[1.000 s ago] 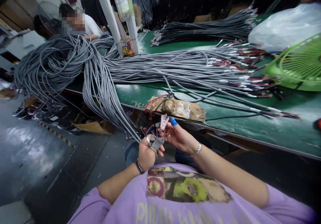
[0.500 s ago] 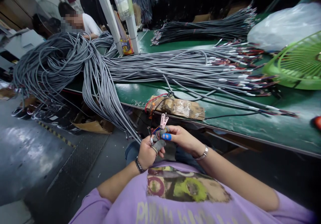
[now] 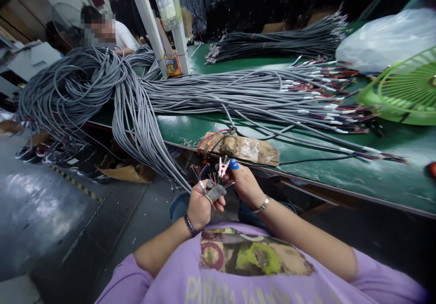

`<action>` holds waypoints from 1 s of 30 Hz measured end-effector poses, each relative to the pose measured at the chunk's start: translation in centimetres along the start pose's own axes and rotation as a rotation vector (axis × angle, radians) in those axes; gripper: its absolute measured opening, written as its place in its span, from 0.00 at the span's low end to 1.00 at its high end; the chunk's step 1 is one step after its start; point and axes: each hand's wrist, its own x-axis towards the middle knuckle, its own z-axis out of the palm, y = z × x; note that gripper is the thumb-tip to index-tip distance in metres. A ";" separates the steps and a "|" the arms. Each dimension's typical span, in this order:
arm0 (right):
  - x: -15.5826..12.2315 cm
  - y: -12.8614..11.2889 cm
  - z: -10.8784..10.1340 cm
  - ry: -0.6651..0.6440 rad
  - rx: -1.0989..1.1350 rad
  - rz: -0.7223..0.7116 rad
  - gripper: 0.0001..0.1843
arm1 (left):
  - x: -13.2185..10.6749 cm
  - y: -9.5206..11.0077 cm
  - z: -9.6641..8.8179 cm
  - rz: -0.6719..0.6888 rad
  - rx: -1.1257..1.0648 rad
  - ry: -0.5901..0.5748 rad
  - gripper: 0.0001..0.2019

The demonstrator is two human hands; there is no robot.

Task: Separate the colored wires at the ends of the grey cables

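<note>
My left hand (image 3: pixel 200 205) is closed around the end of a grey cable, near its white sleeve (image 3: pixel 202 186). Thin coloured wires (image 3: pixel 214 178) fan out above the fingers, and a grey covering wraps one finger. Just to the right, my right hand (image 3: pixel 248 185) is raised with its fingers drawn together at a pink clothes peg (image 3: pixel 222 168). A blue covering sits on the thumb tip. The peg and the hand partly hide the other fingertips. Behind the peg, at the bench edge, lies a worn wooden block (image 3: pixel 254 149) with red and black leads.
Grey cables (image 3: pixel 218 88) lie along the green bench (image 3: pixel 340 172), and a bunch hangs over its edge. A green fan (image 3: pixel 405 90) and a plastic bag (image 3: pixel 391 38) stand at the right. Darker cables (image 3: pixel 279 44) lie behind. Another person (image 3: pixel 124 36) sits at the far left.
My right hand has moved up from the wires to the peg, with its thumb raised. The coloured wires in my left hand now stand spread apart. The left hand has hardly moved.
</note>
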 end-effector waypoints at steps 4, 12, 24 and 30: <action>0.4 0.2 0.1 -0.073 0.258 0.211 0.26 | 0.2 -0.2 0.0 -0.014 -0.007 -0.010 0.19; 0.9 0.1 0.7 -0.067 0.522 0.287 0.20 | 0.5 -0.6 0.2 -0.039 0.038 0.007 0.19; 0.2 -0.6 -0.3 -0.200 0.522 0.403 0.25 | -0.7 -1.0 -0.8 0.007 0.065 -0.020 0.21; 0.1 -0.4 0.1 -0.124 0.503 0.356 0.17 | -0.6 -0.8 -0.3 0.062 0.020 0.055 0.18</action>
